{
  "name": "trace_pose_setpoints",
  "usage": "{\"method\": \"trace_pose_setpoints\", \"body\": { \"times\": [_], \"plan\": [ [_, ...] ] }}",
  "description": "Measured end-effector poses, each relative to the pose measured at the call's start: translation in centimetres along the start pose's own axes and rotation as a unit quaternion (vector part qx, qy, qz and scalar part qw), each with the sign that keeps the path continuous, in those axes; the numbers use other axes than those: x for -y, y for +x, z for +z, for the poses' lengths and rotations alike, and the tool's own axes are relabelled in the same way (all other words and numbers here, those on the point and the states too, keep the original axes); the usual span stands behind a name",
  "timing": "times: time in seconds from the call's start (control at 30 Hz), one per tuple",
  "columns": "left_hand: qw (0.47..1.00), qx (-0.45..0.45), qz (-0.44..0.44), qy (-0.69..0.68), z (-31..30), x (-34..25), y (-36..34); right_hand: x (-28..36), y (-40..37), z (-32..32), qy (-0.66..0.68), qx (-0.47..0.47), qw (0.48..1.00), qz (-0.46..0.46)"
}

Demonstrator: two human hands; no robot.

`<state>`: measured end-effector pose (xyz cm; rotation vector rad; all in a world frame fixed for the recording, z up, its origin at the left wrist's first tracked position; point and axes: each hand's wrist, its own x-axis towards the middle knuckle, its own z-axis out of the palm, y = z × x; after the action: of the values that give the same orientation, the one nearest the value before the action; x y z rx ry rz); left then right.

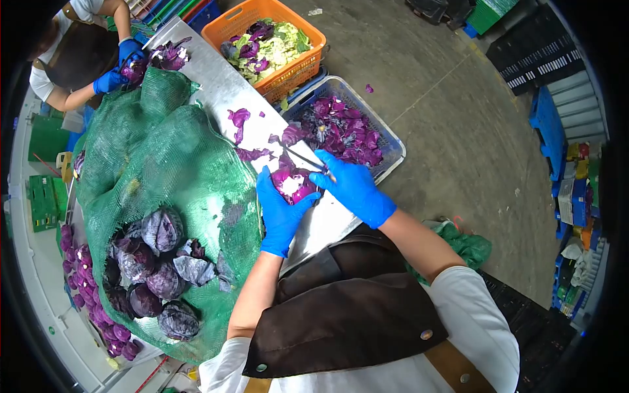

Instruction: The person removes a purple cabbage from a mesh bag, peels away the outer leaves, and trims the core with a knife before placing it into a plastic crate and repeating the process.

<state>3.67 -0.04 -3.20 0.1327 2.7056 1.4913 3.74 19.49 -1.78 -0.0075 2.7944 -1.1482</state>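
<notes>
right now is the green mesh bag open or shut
Open: the green mesh bag has a wide mouth, with purple cabbages showing inside it.

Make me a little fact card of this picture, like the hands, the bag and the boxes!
left hand: blue glove, holding a purple cabbage
right hand: blue glove, holding a knife
table: metal top, loose purple leaves on it
bag: green net, open, whole cabbages showing in the opening
blue crate: beside the table, purple leaves inside
orange crate: farther along, pale green and purple leaves inside
other person: across the table, blue gloves, also touching a purple cabbage
</notes>
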Motion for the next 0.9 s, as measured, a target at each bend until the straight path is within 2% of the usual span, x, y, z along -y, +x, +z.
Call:
{"method": "trace_pose_setpoints", "body": {
  "times": [0.07,0.1,0.17,0.2,0.23,0.33,0.37,0.47,0.5,0.6,0.63,0.67,0.73,0.83,0.9],
  "plan": [
    [1.0,0.0,0.005,0.027,0.3,0.2,0.2,1.4,-0.8,0.2,-0.069,0.043,0.997,-0.012],
    [1.0,0.013,0.003,-0.002,0.4,0.2,0.4,1.8,-0.9,1.1,-0.107,0.039,0.993,-0.034],
    [0.998,0.036,-0.002,-0.059,0.1,0.2,0.9,2.4,-0.6,1.5,-0.115,0.102,0.988,0.004],
    [0.999,0.027,0.001,-0.036,0.2,0.5,0.7,3.2,-0.5,1.1,-0.119,0.135,0.983,0.022],
    [1.0,0.018,0.004,-0.013,0.4,1.1,0.5,3.7,-0.3,0.7,-0.096,0.103,0.99,0.005],
    [1.0,-0.008,0.006,0.012,0.5,1.2,-0.4,1.0,1.7,1.9,0.172,0.02,0.984,0.036],
    [1.0,-0.017,0.005,0.013,0.5,1.1,-0.6,0.5,2.3,1.4,0.176,0.05,0.979,0.085],
    [1.0,-0.011,0.001,-0.026,0.5,1.3,-0.8,2.7,1.4,-0.1,0.133,0.075,0.988,0.011],
    [1.0,-0.008,0.003,-0.026,0.4,1.3,-0.8,2.0,1.2,1.3,0.101,-0.007,0.994,-0.051],
    [1.0,0.003,0.013,-0.023,-0.3,1.9,-1.7,-0.1,3.1,2.4,0.115,-0.021,0.992,0.049],
    [0.999,0.007,0.024,-0.021,-0.6,2.5,-2.4,-1.0,3.8,1.6,0.092,-0.071,0.992,0.043],
    [0.999,0.012,0.036,-0.02,-0.9,2.9,-3.2,-1.8,3.7,0.6,0.274,-0.029,0.958,0.085],
    [0.999,0.001,0.014,-0.036,-1.7,3.1,-4.9,-4.7,3.6,0.4,0.049,-0.003,0.986,0.16],
    [0.994,0.0,-0.042,-0.101,-2.5,3.7,-6.3,-3.2,0.4,1.6,0.234,-0.036,0.965,0.116],
    [0.994,-0.001,-0.044,-0.096,-2.5,3.5,-6.0,-2.4,-1.6,5.0,0.332,-0.017,0.943,0.003]
  ]
}}
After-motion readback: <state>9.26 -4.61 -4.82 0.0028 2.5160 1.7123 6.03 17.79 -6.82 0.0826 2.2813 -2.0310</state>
